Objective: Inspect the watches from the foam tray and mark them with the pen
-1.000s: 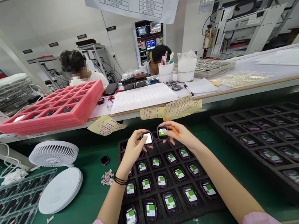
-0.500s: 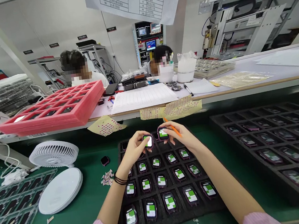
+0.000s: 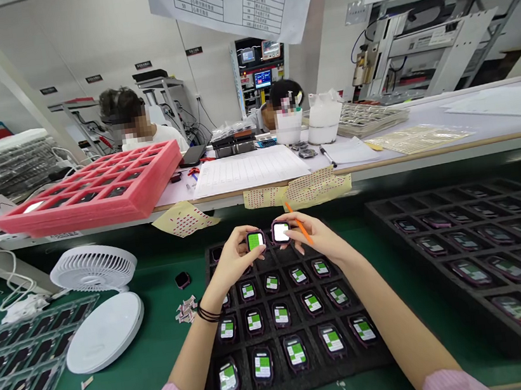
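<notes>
My left hand (image 3: 238,253) is closed on a smartwatch body (image 3: 255,240) without a strap, its screen lit green and white, the thumb on the glass. Close beside it, my right hand (image 3: 311,232) grips a second watch (image 3: 281,232) with a mostly white screen. An orange stick-like tool (image 3: 298,222), perhaps a pen, is also tucked among the right fingers. Both watches are held above the far part of a black foam tray (image 3: 308,377). In the tray's compartments sit several more watches (image 3: 295,351), many with green-and-white screens.
Another black foam tray (image 3: 425,276) of watches lies to the right. At left are a white fan (image 3: 103,334), clear plastic trays (image 3: 27,360), a lone dark watch (image 3: 183,280) and small paper strips (image 3: 186,309). A raised shelf holds a pink foam tray (image 3: 132,205). Two people sit beyond.
The left watch's screen has gone from mostly white to green and white, and the right one's to mostly white. Both watches have shifted slightly left, and the thumbs have moved on the screens.
</notes>
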The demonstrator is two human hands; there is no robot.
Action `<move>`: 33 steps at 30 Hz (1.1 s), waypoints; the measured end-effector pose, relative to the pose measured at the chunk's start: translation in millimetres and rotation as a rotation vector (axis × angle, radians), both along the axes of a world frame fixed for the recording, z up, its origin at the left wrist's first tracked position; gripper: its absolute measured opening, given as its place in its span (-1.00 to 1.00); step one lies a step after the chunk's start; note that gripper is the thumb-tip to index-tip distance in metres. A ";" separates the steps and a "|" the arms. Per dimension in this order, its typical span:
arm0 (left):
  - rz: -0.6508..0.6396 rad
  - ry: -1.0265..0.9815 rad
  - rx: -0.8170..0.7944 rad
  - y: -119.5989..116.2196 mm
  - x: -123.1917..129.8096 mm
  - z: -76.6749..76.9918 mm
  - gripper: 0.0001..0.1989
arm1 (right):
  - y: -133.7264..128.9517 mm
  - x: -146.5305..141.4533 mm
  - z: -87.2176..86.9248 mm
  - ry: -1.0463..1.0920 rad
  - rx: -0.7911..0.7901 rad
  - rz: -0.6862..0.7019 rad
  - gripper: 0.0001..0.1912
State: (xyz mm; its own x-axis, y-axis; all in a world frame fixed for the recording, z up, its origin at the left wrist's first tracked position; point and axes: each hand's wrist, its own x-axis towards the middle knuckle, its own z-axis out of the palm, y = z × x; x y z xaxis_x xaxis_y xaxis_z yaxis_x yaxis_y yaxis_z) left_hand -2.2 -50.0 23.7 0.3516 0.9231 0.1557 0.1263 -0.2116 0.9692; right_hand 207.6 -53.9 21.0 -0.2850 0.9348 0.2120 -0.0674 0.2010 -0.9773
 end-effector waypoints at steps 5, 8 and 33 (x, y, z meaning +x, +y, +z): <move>0.077 -0.028 -0.010 1.5 -0.4 0.1 -0.67 | -1.8 0.7 0.7 -0.019 0.010 0.066 -0.56; 0.092 -0.032 -0.020 2.1 -0.7 -0.2 -0.68 | -1.5 1.7 -0.1 -0.046 0.017 0.076 -0.52; 0.069 -0.010 -0.027 3.9 -1.0 -2.1 -0.66 | 0.9 0.8 -1.2 -0.020 -0.011 -0.005 -0.55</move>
State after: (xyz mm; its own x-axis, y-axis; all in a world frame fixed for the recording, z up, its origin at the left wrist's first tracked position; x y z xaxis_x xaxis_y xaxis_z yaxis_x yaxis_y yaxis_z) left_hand -3.2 -46.2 21.6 0.2856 0.9490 0.1335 0.1295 -0.1763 0.9758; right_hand 208.3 -53.1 19.8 -0.2840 0.9385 0.1963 -0.0467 0.1909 -0.9805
